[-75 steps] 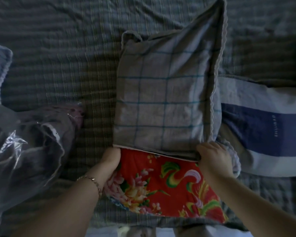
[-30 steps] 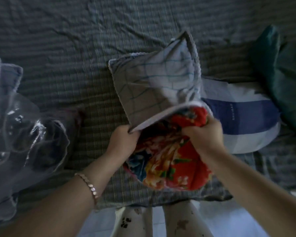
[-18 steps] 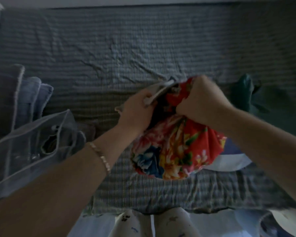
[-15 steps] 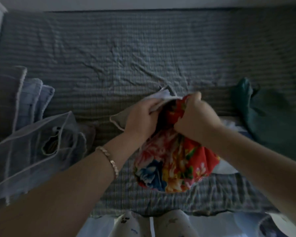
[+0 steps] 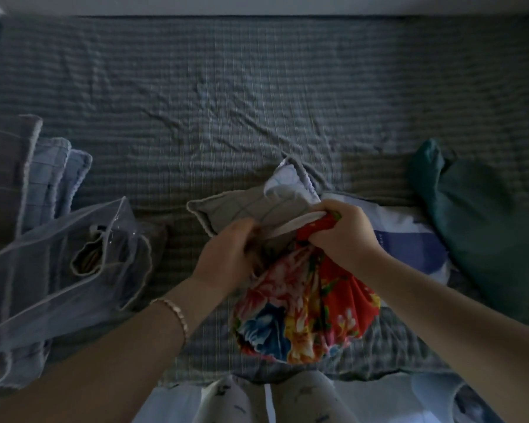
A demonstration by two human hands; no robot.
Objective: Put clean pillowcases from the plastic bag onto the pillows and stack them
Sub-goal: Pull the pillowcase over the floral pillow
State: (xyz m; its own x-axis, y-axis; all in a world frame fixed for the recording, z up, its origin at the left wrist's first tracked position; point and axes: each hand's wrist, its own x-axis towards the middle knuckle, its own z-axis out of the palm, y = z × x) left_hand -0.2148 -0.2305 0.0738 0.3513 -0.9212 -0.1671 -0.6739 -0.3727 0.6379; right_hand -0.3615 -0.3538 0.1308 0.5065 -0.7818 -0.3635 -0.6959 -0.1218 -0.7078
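Matt checked cloth pillowcase [image 5: 245, 209]; glossy clear plastic bag [image 5: 43, 270]; wrinkled cloth bedsheet [image 5: 226, 102]

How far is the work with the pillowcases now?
Done: some checked pillows seem stacked at the left. In hand: left hand and right hand pull the grey pillowcase over the flowered pillow, mostly uncovered. Left: finish it, stack it; the striped pillow beside it may need a case.

The pillowcase [image 5: 245, 209] hides the top of the floral pillow [image 5: 306, 315].

Bare forearms, chain bracelet [image 5: 175, 312] (left wrist)
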